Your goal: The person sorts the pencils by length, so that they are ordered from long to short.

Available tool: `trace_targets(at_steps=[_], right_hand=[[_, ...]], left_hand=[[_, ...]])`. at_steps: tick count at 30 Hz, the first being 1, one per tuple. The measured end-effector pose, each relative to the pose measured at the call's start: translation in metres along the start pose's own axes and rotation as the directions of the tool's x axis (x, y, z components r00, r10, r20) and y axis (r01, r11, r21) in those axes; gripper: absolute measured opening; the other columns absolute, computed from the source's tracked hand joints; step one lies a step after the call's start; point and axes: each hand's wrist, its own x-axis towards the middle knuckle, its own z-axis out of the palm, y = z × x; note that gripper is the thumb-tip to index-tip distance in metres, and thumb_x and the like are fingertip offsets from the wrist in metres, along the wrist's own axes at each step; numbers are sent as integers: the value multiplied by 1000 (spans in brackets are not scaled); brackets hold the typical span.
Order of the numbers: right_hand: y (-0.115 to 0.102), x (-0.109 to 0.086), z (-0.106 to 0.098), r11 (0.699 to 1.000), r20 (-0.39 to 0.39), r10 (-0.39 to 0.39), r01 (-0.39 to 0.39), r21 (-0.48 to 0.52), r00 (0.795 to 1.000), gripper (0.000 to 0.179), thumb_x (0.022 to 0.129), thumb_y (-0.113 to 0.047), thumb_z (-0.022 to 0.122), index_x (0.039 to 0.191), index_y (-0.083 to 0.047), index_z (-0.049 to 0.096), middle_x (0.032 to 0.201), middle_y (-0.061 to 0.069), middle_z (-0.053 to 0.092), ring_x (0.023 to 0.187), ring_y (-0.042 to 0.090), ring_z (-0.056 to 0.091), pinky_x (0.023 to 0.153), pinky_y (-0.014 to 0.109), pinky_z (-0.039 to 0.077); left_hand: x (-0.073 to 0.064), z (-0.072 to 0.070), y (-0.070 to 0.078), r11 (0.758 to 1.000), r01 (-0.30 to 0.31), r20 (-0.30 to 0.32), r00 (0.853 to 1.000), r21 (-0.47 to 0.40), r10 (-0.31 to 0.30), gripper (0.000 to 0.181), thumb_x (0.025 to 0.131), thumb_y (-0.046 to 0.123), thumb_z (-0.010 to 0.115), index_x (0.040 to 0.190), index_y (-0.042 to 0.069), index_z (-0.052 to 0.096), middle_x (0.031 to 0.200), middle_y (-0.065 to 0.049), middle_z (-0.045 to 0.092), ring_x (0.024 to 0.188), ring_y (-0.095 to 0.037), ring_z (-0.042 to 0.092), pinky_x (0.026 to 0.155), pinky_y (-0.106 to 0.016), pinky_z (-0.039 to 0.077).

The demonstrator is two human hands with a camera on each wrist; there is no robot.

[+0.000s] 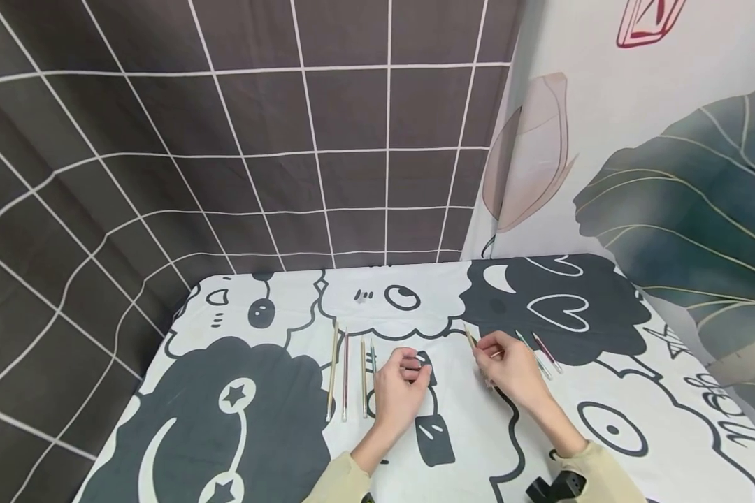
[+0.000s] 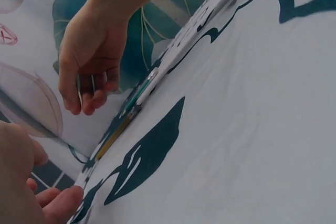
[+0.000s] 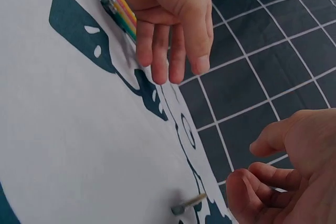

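Observation:
My left hand hovers over the patterned cloth with its fingers loosely bent and nothing in them. Left of it, several slim pen-like sticks lie side by side, among them a gold one and a red one. My right hand hangs loosely bent above another gold stick. Both wrist views show a gap between its fingers and that stick, which lies on the cloth. A green stick and a dark red stick lie on its right, the green one partly hidden in the head view.
A black-and-white cartoon cloth covers the flat surface. Behind it hangs a dark curtain with a white grid, and a leaf-print curtain stands on the right. A black device is strapped at the right wrist.

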Motion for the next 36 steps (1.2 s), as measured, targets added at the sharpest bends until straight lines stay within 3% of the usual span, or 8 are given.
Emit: trace_targets(at_steps=[12,21,27,36], right_hand=[[12,-3,-17,999,-73,-10,7,-43,997,8,87,0,68,94,4,67,75,5,64,51,9,56,46,24,45],[20,-4,-21,999,-98,22,-26,-41,995,7,87,1,67,94,4,66,74,6,63,49,12,57,46,25,46],[22,-8,-23,998,-81,58,-59,-17,995,9,89,-1,66,96,5,66,76,7,63,50,12,57,46,26,49],[25,-8,-30,998,-118,59,-62,-21,991,9,88,1,66,96,6,66,77,9,64,52,13,59,47,26,51]], left_hand=[[2,20,6,999,-27,-10,1000,-45,26,21,82,2,76,101,0,67,84,-5,68,69,-9,67,63,-24,53],[3,31,8,1000,10,-36,999,-25,-11,21,81,1,76,101,1,68,83,-8,68,67,-8,64,63,-24,52],[2,37,6,999,45,-30,999,-9,-46,23,79,2,77,100,2,69,82,-5,69,66,-6,64,62,-25,51],[4,47,9,998,61,-18,998,3,-61,26,78,3,78,102,2,69,81,-4,69,67,-8,65,66,-28,51]])
